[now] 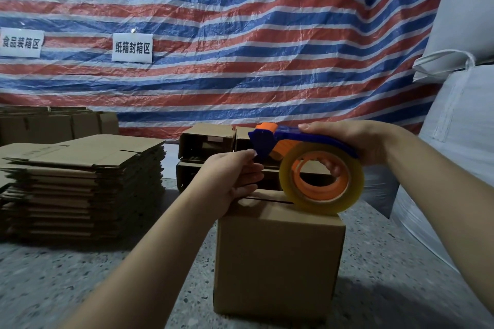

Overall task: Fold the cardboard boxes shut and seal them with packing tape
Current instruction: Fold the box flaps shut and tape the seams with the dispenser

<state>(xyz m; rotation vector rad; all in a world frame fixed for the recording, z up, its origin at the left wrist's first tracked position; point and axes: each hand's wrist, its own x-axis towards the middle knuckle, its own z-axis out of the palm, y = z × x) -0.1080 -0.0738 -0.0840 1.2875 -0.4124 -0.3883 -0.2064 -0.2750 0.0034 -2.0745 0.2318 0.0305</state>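
Striped tarp behind; right hand [358, 141] grips dispenser [299, 147], left hand [235, 179] pinches tape end.

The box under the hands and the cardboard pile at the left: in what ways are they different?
The closed box stands assembled as a cube; the stack of flattened boxes lies collapsed in thin layers. The closed box is a single one with its top flaps folded shut, a seam showing; the stack holds many unfolded pieces. The left hand rests on the closed box and the tape dispenser, held by the right hand, touches it; nothing touches the stack. Both are plain brown cardboard.
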